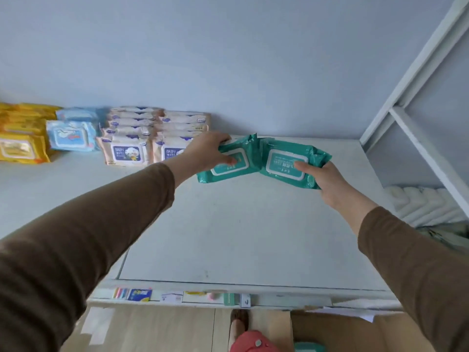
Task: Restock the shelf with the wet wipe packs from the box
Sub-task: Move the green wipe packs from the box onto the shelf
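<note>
Two teal wet wipe packs sit side by side near the back of the white shelf (pixel 241 232). My left hand (pixel 205 151) grips the left teal pack (pixel 241 171) from its top left, thumb on its white lid. My right hand (pixel 327 179) holds the right teal pack (pixel 281 158) at its right end, thumb on the lid. The packs touch each other in the middle. The cardboard box (pixel 327 329) stands on the floor below the shelf edge, with a teal pack (pixel 309 348) showing inside it.
Stacked beige baby wipe packs (pixel 127 148) stand to the left on the shelf, then light blue packs (pixel 71 135) and yellow packs (pixel 22 146). A white shelf frame (pixel 416 138) rises on the right, with white rolled items (pixel 426 201) behind it. Price labels (pixel 172 295) line the front edge.
</note>
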